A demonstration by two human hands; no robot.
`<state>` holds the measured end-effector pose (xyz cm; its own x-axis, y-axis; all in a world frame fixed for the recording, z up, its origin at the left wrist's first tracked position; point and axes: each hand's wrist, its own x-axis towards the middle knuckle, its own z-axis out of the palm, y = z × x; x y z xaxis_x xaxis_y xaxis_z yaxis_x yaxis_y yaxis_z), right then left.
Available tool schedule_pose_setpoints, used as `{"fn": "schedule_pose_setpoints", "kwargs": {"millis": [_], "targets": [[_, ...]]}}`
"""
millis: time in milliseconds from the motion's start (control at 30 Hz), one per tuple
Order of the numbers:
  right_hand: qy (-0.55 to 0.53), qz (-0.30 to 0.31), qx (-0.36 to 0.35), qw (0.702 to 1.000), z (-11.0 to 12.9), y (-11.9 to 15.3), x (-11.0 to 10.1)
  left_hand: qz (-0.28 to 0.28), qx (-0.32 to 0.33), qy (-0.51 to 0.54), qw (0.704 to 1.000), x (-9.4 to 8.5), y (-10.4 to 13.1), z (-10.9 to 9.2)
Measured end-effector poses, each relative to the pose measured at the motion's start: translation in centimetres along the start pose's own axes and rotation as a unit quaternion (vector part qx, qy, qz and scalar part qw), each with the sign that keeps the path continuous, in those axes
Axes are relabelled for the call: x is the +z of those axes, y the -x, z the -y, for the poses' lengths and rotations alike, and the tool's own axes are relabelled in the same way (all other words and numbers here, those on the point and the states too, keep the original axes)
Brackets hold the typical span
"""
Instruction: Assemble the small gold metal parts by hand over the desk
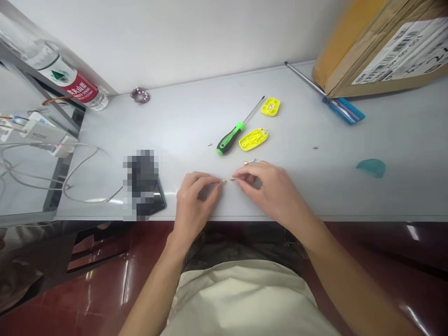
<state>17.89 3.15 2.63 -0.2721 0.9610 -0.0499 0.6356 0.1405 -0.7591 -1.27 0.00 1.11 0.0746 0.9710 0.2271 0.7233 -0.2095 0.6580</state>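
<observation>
Hands are working close together at the near edge of the desk [196,116]. The left hand [194,200] is pinching its fingertips toward a tiny brass-coloured screw [224,180]; whether it grips the screw or only touches it cannot be told. The right hand [271,189] is pinching a thin metal pin [233,179], its tip pointing at the screw, just beside it. Another small metal part [249,162] is lying just beyond the right hand. Farther back, a green-handled screwdriver [229,138] is lying beside two yellow plastic shells [253,139] [270,106]. A blue-handled screwdriver [341,108] is resting against a cardboard box [378,51]. A teal pick [371,167] is lying well apart on the right.
</observation>
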Motion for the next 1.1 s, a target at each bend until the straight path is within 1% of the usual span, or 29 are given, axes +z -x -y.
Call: {"fn": "schedule_pose_setpoints", "kwargs": {"millis": [100, 167, 267, 367, 433, 600, 700, 867, 1033, 1100], "targets": [[-0.021, 0.010, -0.002, 1.000, 0.1, -0.1, 0.2, -0.001, 0.027, -0.068, 0.997, -0.8, -0.6, 0.5], [-0.024, 0.008, -0.001, 1.000, 0.0, -0.2, 0.4, 0.008, 0.027, -0.086, 0.996, -1.2, -1.0, 0.8], [-0.027, 0.001, 0.010, 1.000, -0.2, -0.2, 0.5, 0.032, 0.036, -0.067, 0.997, -1.1, -1.3, 1.0], [-0.036, -0.006, 0.007, 0.999, -0.2, -0.2, 0.5, 0.065, 0.059, -0.034, 0.996, -0.7, -1.4, 0.9], [-0.040, -0.015, 0.009, 0.999, -0.1, -0.1, 0.6, 0.077, 0.066, -0.021, 0.995, -0.3, -1.4, 0.8], [-0.044, -0.065, 0.022, 0.997, 0.3, 0.1, 1.3, 0.063, 0.069, -0.010, 0.996, 0.1, -1.4, 0.9], [-0.049, -0.084, 0.045, 0.994, 0.7, 0.3, 1.7, 0.049, 0.067, -0.002, 0.997, 0.1, -1.3, 1.1], [-0.105, -0.076, 0.077, 0.989, 1.1, 0.4, 1.9, 0.022, 0.053, 0.027, 0.998, -0.2, -1.1, 1.3], [-0.158, -0.077, 0.082, 0.981, 1.2, 0.6, 1.8, 0.038, 0.032, 0.072, 0.996, -0.5, -1.2, 1.1], [-0.165, -0.074, 0.085, 0.980, 1.3, 0.6, 1.7, 0.036, 0.025, 0.089, 0.995, -0.6, -1.2, 1.1]]}}
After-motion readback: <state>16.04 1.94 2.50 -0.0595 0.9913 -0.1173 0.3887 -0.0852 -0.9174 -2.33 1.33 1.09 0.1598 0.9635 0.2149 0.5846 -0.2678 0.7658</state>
